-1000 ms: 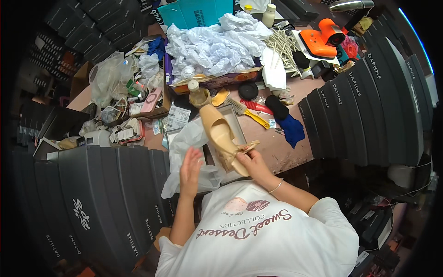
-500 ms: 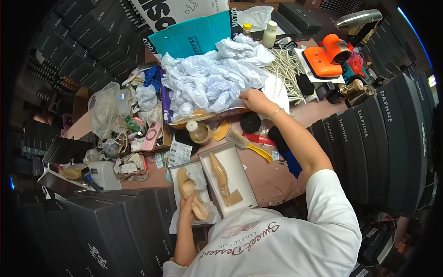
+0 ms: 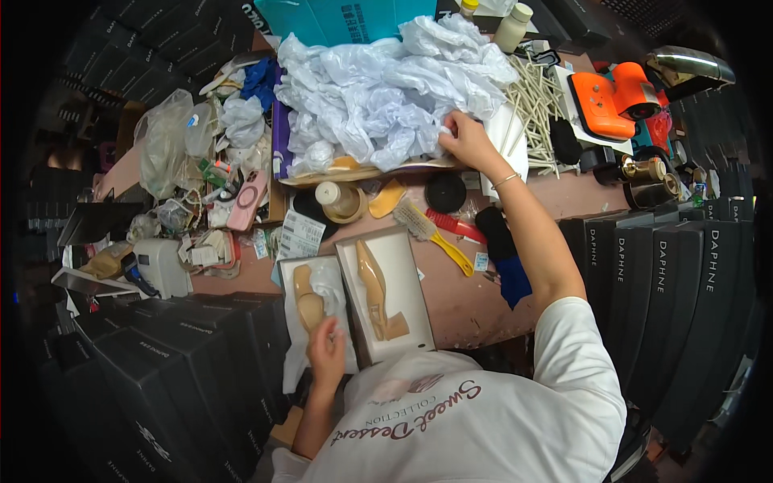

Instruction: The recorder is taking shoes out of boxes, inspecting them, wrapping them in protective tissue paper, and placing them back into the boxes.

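Observation:
My left hand (image 3: 326, 354) holds the near end of a beige high-heeled shoe (image 3: 307, 296), which lies on white wrapping paper (image 3: 330, 282) in the left half of an open shoe box. The matching shoe (image 3: 375, 291) lies alone in the white box half (image 3: 407, 274) beside it. My right hand (image 3: 465, 138) is stretched far out across the table. Its fingers pinch a sheet at the near edge of a big pile of crumpled white tissue paper (image 3: 378, 88).
A yellow-handled brush (image 3: 435, 237), a red comb (image 3: 455, 225), a round black lid (image 3: 445, 191) and a glue pot (image 3: 338, 200) lie between box and pile. White sticks (image 3: 535, 105) and an orange tool (image 3: 608, 101) are at the right. Black shoe boxes (image 3: 668, 274) are stacked on both sides.
A second ago both hands held a shoe over the box. My right hand has since reached out to the tissue pile, and my left hand has laid its shoe on the paper.

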`<state>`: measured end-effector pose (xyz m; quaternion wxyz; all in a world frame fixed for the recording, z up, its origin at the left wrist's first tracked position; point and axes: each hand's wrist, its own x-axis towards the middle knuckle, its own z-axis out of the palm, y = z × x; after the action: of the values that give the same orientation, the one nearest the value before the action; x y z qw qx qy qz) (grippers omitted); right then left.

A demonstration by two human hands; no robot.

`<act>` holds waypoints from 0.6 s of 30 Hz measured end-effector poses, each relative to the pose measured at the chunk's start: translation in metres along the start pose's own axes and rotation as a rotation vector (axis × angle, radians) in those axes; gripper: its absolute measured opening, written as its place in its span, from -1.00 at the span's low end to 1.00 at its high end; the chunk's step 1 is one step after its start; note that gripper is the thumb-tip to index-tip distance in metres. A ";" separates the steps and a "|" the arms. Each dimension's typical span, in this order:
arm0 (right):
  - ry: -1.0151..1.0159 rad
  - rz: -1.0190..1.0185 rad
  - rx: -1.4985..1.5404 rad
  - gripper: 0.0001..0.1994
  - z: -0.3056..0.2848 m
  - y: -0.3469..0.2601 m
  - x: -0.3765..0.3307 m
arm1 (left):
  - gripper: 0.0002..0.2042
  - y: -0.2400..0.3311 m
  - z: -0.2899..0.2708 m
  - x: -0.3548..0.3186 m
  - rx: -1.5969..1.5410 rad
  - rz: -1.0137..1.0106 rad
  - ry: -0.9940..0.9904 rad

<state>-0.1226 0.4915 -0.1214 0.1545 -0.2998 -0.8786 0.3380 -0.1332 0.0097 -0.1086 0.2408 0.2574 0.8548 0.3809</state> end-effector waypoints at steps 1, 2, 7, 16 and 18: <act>0.003 -0.002 0.044 -0.70 -0.002 -0.005 -0.001 | -0.62 0.019 0.011 0.006 -0.167 -0.131 -0.250; 0.013 -0.043 0.043 -0.66 -0.002 -0.005 -0.004 | -0.55 0.035 0.024 0.010 -0.085 -0.132 -0.372; 0.001 -0.247 -0.333 -0.65 0.017 0.012 -0.022 | -0.33 0.005 0.099 0.017 -0.015 -0.160 -0.163; 0.056 -0.261 -0.326 -0.67 0.023 0.013 -0.026 | -0.58 0.049 0.100 0.027 0.006 0.144 -0.216; 0.045 -0.251 -0.317 -0.67 0.022 0.010 -0.026 | -0.54 0.037 0.112 0.022 -0.150 0.115 -0.301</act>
<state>-0.1085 0.4697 -0.1458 0.1661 -0.2160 -0.9476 0.1665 -0.0718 0.1041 -0.1512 0.3623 0.3413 0.7623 0.4138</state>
